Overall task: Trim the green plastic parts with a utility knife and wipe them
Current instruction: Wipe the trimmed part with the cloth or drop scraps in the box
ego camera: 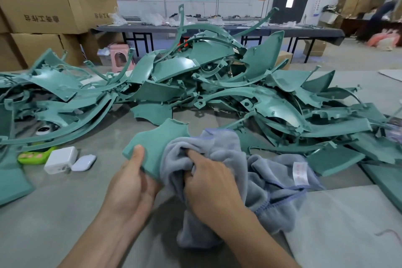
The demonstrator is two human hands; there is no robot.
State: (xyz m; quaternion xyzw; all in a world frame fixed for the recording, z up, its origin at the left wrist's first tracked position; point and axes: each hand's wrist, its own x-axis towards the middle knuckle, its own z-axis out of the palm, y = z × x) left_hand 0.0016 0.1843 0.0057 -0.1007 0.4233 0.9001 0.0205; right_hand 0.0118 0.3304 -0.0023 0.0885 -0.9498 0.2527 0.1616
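- The left hand point(130, 183) grips a flat green plastic part point(157, 140) at its near left corner, with the thumb on top and the fingers curled under the edge.
- The part is held just above the table point(43, 224), near the middle of the scene, with its notched far edge pointing towards the pile.
- The right hand point(210, 183) has its fingers curled into a bunched grey cloth point(230, 154) and clamps a fold of it against the right edge of the held part.
- The cloth covers the part's right side and trails to the right and near side over the table; a white label point(300, 173) shows on its right portion.
- A big heap of green plastic parts point(217, 85) (curved panels and long thin strips, tangled together) spreads across the far side of the table from left to right.
- To the left of the hands lie a white charger block point(61, 159), a small white case point(83, 162) touching it, and a bright green object point(32, 155) just beside them.
- Far left stand stacked cardboard boxes point(43, 6); a pink stool point(119, 56) stands on the floor beyond the heap.
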